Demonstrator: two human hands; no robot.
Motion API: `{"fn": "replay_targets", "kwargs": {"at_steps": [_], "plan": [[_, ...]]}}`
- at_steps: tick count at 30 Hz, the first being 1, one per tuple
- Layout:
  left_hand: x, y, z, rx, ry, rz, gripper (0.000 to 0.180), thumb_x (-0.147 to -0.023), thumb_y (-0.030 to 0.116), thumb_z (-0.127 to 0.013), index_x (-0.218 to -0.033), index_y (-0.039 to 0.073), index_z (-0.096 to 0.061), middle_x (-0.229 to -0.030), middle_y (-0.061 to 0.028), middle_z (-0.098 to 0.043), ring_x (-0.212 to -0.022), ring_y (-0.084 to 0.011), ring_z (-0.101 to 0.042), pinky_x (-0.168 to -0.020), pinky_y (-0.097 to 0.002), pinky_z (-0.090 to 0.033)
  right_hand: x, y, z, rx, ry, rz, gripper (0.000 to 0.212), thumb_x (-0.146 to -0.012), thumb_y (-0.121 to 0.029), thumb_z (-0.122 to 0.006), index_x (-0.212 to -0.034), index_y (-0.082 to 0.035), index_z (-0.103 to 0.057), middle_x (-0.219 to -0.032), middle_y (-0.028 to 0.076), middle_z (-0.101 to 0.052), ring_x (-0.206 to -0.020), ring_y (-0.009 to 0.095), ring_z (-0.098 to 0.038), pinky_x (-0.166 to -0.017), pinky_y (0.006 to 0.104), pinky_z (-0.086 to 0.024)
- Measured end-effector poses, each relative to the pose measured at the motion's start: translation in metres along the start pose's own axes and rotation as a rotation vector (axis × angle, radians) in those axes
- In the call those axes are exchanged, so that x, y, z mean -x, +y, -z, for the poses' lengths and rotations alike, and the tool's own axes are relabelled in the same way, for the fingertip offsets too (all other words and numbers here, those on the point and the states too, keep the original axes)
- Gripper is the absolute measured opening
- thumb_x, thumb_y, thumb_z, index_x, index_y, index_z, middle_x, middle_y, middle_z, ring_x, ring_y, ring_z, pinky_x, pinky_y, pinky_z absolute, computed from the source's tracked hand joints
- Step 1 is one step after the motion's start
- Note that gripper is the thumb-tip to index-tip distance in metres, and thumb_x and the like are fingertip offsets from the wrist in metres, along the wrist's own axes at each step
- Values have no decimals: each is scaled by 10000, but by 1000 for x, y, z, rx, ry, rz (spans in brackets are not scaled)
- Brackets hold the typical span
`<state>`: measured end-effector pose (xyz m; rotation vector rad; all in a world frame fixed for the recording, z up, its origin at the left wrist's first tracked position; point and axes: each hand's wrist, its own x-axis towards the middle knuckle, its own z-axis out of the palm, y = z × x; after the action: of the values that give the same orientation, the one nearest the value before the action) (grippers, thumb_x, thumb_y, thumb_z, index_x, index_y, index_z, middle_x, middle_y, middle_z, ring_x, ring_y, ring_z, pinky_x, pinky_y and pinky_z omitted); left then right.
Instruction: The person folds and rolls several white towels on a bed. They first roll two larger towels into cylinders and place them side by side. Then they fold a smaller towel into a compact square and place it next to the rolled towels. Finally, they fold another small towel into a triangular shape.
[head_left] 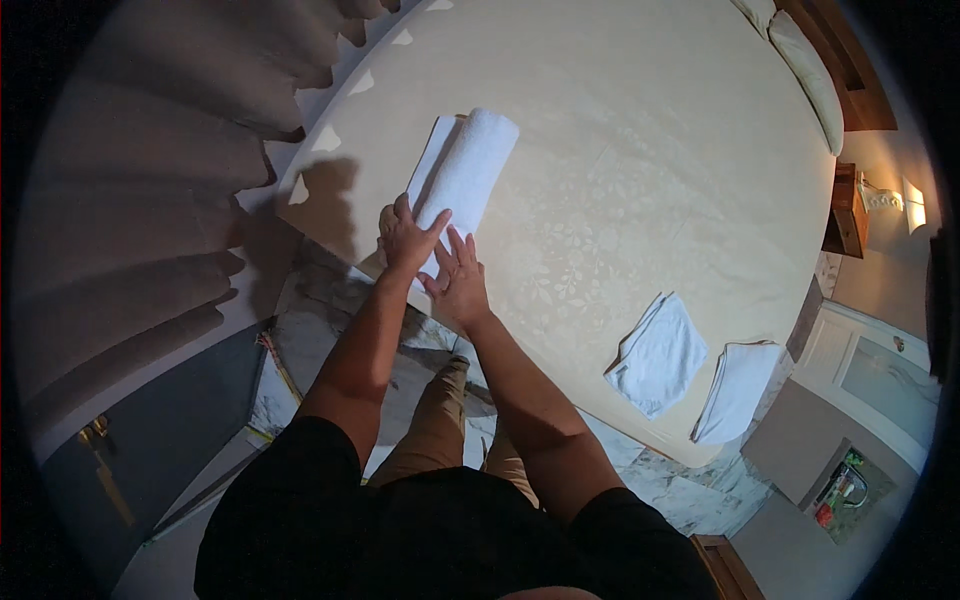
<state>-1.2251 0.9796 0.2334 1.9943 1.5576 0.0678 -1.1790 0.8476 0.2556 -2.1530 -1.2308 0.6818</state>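
Both hands are seen from the head view laid flat, fingers spread, on the near end of a white towel resting near the bed edge; the left hand and the right hand are set side by side, nothing being pinched. The towel is partly rolled, its roll lying at the far end. Rolling or smoothing is judged to be in hand; even pressure from both palms would be required next. Two folded white cloths are noted well apart.

rolled towel on bed, folded cloths right (probably two)
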Motion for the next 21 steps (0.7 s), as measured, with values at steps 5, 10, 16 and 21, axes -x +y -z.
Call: {"fn": "replay_targets", "kwargs": {"at_steps": [5, 10, 16, 21], "plan": [[-14, 2, 11, 147, -205, -20, 984, -672, 609, -738, -1283, -88, -405, -1216, -298, -530, -1146, -410, -530, -973, -422, -429, -8, 35, -9, -510, 128, -9, 431, -867, -248, -673, -1258, -106, -561, -1290, 122, -532, -1200, 348, -504, -997, 359, -432], [-26, -5, 17, 272, -272, -77, 922, -650, 507, -806, -1289, -45, -437, -1240, -245, -538, -1151, -379, -540, -968, -399, -439, -17, 42, -3, -1099, 193, -506, 577, -899, -312, -646, -1372, -88, -402, -1224, 43, -564, -1035, 158, -556, -829, 342, -481], [-33, -19, 6, 368, -236, -280, 773, -758, 367, -758, -1346, 8, -407, -1244, -172, -548, -1143, -279, -538, -962, -364, -433, -14, 34, 14, -1355, -116, -676, 651, -909, -424, -603, -1439, -182, -313, -1280, 47, -532, -1070, 199, -546, -850, 398, -445], [-6, 7, 13, 858, -607, 25, 655, -825, 289, -697, -1351, 21, -413, -1222, -122, -562, -1112, -217, -535, -942, -333, -428, 2, 74, 36, -1546, -50, -742, 599, -907, -426, -607, -1401, -179, -374, -1305, 85, -510, -1120, 227, -527, -829, 378, -486]]}}
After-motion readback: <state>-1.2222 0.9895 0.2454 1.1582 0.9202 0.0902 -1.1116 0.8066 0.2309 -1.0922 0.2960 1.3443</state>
